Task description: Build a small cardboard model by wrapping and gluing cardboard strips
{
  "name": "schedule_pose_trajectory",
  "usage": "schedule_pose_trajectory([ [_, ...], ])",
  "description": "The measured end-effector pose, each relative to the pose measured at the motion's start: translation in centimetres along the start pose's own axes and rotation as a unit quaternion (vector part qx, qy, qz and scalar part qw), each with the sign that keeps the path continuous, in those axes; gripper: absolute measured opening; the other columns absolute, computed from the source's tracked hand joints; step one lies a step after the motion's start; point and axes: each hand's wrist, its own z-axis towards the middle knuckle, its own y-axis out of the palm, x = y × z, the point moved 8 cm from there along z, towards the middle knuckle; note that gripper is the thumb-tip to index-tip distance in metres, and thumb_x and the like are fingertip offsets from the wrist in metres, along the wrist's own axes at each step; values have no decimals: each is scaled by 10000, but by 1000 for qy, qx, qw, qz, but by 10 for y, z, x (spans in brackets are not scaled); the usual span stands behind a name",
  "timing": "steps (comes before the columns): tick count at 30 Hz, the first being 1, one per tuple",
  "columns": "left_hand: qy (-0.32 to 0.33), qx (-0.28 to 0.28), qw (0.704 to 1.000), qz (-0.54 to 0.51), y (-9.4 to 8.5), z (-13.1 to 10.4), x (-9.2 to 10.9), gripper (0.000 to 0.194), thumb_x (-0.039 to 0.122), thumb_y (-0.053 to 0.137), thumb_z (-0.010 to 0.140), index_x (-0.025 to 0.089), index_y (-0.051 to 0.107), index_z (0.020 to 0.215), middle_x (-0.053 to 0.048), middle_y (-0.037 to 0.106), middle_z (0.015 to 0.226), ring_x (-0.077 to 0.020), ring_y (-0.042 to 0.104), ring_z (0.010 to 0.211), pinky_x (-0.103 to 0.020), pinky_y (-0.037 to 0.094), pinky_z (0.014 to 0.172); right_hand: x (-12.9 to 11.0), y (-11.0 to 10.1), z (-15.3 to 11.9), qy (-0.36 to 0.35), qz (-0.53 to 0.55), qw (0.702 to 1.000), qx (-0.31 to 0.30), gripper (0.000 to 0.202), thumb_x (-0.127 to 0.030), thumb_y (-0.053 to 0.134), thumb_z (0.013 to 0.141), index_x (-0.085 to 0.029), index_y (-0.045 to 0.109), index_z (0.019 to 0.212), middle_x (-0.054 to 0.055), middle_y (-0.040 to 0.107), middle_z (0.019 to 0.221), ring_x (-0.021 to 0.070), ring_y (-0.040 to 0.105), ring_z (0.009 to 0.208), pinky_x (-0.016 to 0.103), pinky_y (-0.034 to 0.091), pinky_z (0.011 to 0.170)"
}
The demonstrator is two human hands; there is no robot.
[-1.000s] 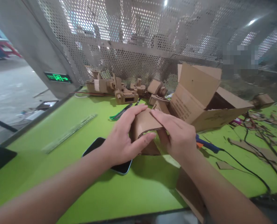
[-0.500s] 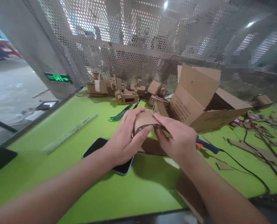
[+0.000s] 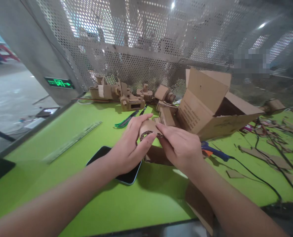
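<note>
Bent cdbd piece point(image 3: 148, 126) held betw. both hands, just above tabletop point(image 3: 158, 200), approx. mid-view; cut corrugated edge turned twd. wearer, top curved over.

L hand point(image 3: 130, 146): grip closed on L side of piece; fingers wrapped over top/far side, thumb laid along cut edge. R hand point(image 3: 182, 143): grip closed on R end; fingertips pressed on top, thumb tucked below, partly hidden.

Cdbd panel point(image 3: 158, 156) seen below the hands; whether joined to the bent piece can't be told.

Dark phone-like slab point(image 3: 129, 177) partly covered by L hand/wrist. Clear ruler point(image 3: 74, 141) laid diag. to L. Green-edged cutter-like tool point(image 3: 126, 121) placed beyond L hand, w/ thin black tool point(image 3: 143, 109) nr. it.

Blue tool w/ orange trigger point(image 3: 218, 154) placed just R of R hand, cord run twd. front R. Open carton point(image 3: 198, 113) stood behind R hand, flaps raised, printed side turned L. Cdbd assemblies point(image 3: 132, 103) lined up along back, nr. perforated metal sheet point(image 3: 141, 62). Cdbd scraps point(image 3: 265, 156) strewn at R, mixed w/ cables. Another cdbd sheet point(image 3: 199, 205) seen at front edge, partly hidden by R forearm.
</note>
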Motion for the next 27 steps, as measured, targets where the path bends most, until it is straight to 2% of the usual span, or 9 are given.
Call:
schedule_pose_trajectory([
  [8, -2, -86, 996, -11, 2, 13, -4, 591, 538, 590, 1030, 244, 494, 1533, -123, 591, 1539, -335, 580, 1390, -497, 443, 1213, 14, 2, 0, 19, -23, 999, -20, 317, -142, 615, 1011, -178, 746, 1297, 90, 823, 1221, 238, 798, 1125, 347, 645, 1005],
  [10, -17, -79, 996, -29, -1, 16, -10, 582, 557, 618, 1014, 253, 540, 1503, -113, 614, 1523, -336, 582, 1393, -506, 440, 1221, 13, 3, 1, 23, -7, 999, -27, 356, -139, 612, 1010, -185, 717, 1347, 100, 802, 1278, 245, 770, 1184, 384, 626, 1051],
  [12, -38, -53, 996, -60, -7, 20, -19, 545, 576, 621, 1008, 265, 591, 1454, -109, 667, 1448, -328, 640, 1315, -506, 504, 1161, 7, -1, 2, 19, 10, 1000, -10, 417, -145, 645, 991, -212, 679, 1401, 104, 761, 1365, 270, 713, 1274, 451, 586, 1111],
  [15, -78, -7, 988, -136, -20, 27, -40, 555, 608, 597, 1011, 261, 598, 1445, -115, 728, 1286, -282, 740, 1069, -423, 644, 889, -17, -8, 5, -19, 71, 997, 20, 356, -141, 695, 949, -229, 716, 1293, 90, 799, 1245, 270, 708, 1187, 445, 594, 1046],
  [17, -83, 63, 977, -184, -35, 32, -54, 549, 622, 609, 1000, 258, 624, 1411, -109, 719, 1275, -255, 747, 1013, -359, 651, 785, -40, 6, 7, -41, 154, 985, -58, 210, -150, 650, 973, -219, 737, 1152, 60, 813, 1022, 220, 726, 982, 364, 612, 920],
  [19, -89, 108, 967, -212, -47, 34, -66, 534, 624, 627, 990, 259, 640, 1379, -99, 724, 1210, -242, 745, 973, -334, 644, 741, -53, 38, 3, 9, 196, 960, -202, 205, -213, 590, 1026, -204, 726, 1180, 60, 809, 1038, 214, 720, 963, 357, 594, 948],
  [22, -88, 134, 961, -224, -54, 37, -77, 533, 626, 637, 982, 260, 643, 1368, -93, 713, 1144, -240, 737, 955, -329, 640, 712, -66, 86, -11, 66, 207, 905, -367, 569, -521, 647, 998, -142, 616, 1422, 154, 745, 1268, 332, 668, 1174, 497, 543, 1057],
  [24, -85, 137, 962, -219, -54, 37, -79, 532, 631, 630, 982, 258, 643, 1361, -97, 713, 1159, -236, 733, 947, -329, 636, 711, -65, 111, -18, 103, 193, 880, -422, 774, -700, 692, 893, -135, 618, 1417, 201, 705, 1283, 407, 641, 1187, 580, 545, 1006],
  [27, -85, 130, 967, -201, -51, 37, -79, 548, 637, 623, 982, 252, 627, 1373, -106, 713, 1225, -228, 733, 943, -328, 632, 724, -53, 134, -22, 176, 148, 865, -447, 923, -778, 781, 730, -139, 638, 1381, 233, 659, 1290, 461, 625, 1185, 646, 514, 999],
])
